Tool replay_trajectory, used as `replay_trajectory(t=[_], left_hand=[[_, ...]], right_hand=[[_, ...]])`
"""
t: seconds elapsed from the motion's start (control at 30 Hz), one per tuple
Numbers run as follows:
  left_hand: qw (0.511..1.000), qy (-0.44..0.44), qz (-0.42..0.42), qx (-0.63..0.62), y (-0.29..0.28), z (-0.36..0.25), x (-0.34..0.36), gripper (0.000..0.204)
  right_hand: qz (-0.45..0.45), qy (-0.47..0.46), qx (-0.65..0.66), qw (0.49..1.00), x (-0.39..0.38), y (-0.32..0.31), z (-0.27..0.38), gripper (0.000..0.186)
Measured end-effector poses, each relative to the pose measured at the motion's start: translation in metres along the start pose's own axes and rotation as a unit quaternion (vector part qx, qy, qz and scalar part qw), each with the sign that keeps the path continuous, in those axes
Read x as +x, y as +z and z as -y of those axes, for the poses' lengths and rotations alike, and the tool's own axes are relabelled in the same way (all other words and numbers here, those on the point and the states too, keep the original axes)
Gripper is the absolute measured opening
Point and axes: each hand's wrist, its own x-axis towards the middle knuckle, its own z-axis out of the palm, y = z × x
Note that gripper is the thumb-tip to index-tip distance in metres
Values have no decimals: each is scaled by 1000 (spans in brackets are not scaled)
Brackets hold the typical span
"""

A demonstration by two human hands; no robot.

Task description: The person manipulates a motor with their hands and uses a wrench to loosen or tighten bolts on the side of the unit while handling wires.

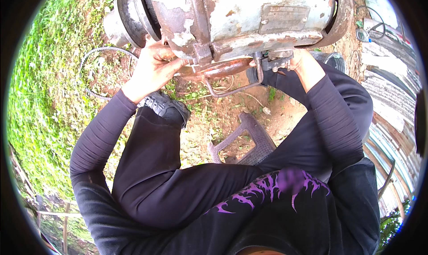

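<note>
- The person is sitting on a dark plastic stool over bare earth, leaning toward a large old motor with flaking pale paint and rust, which is filling the top of the view.
- The left hand is pressing against the underside of the motor's near end, just below the grooved pulley; its fingers are curling around the rusty lower edge of the housing, gripping it.
- The right hand is reaching up under the motor's base on the other side; it is closing around a small dark metal tool held against the base, though exactly what kind of tool it is cannot be told.
- A bent metal rod is hanging below the motor between the two hands.
- A rubber drive belt is lying in a loop on the ground to the left, partly on the grass.
- The person's shoe is resting on the soil just beneath the left hand.
- Corrugated sheeting is standing along the right edge, well apart from the hands.
</note>
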Motion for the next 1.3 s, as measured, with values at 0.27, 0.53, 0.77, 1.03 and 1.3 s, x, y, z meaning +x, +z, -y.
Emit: replay_trajectory(t=[0.27,0.53,0.77,1.03,1.3], left_hand=[[995,-49,-31,-85,18,32,-18,13],[958,-115,-19,-261,24,-14,1,17],[955,-203,-30,-213,22,-24,1,19],[973,-96,0,-211,12,-22,5,21],[993,-62,53,-90,4,3,0,28]], right_hand=[[-10,40,25,999,-16,16,18,34],[36,58,47,997,-21,-3,19,32],[46,63,27,997,-26,18,31,35],[-70,75,27,994,-24,10,20,44],[-31,26,69,997,-14,-2,5,41]])
